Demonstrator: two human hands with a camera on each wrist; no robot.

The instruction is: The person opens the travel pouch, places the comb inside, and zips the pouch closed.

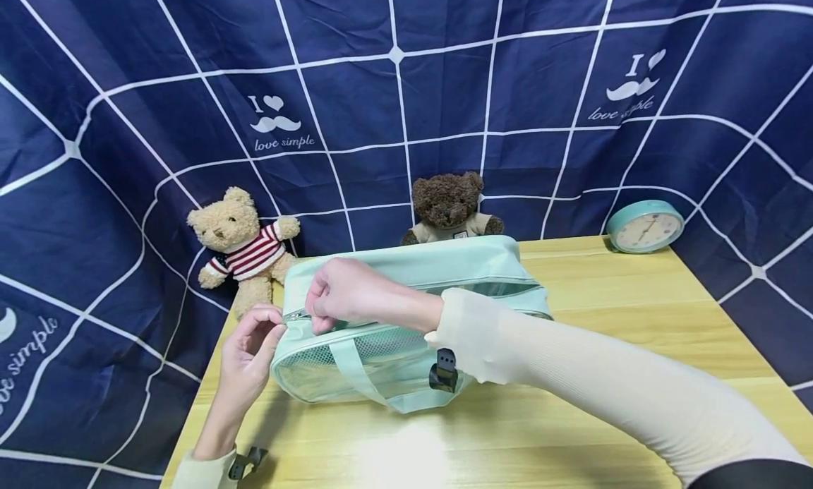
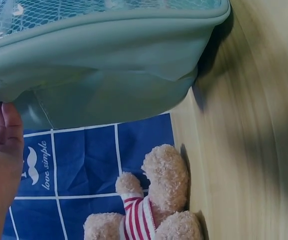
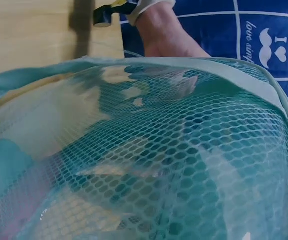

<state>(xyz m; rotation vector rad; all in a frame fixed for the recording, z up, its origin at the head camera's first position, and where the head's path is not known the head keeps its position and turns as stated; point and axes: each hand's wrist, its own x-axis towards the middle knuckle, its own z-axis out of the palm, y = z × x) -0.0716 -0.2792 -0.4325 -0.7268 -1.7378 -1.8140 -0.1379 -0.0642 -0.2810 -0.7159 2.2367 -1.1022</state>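
A mint-green bag (image 1: 406, 256) with mesh and clear panels stands on the table, its top zipper (image 1: 295, 316) parted along much of its length. My right hand (image 1: 348, 291) reaches across the bag and pinches the zipper pull near the left end; the fingers hide the pull itself. At that same left corner, my left hand (image 1: 244, 362) pinches the bag's edge between thumb and fingers. The left wrist view has the left fingers (image 2: 6, 122) against the bag's end panel (image 2: 119, 95). Through the mesh (image 3: 183, 145) in the right wrist view, the bag's inside looks blurred.
A tan teddy bear (image 1: 254, 252) in a striped top sits left of the bag, and a dark brown bear (image 1: 447, 203) behind it. A teal round clock (image 1: 646, 228) stands at the table's back right. Blue gridded cloth (image 1: 356, 101) hangs around the wooden table (image 1: 635, 320). The bag's strap (image 1: 358, 369) hangs in front.
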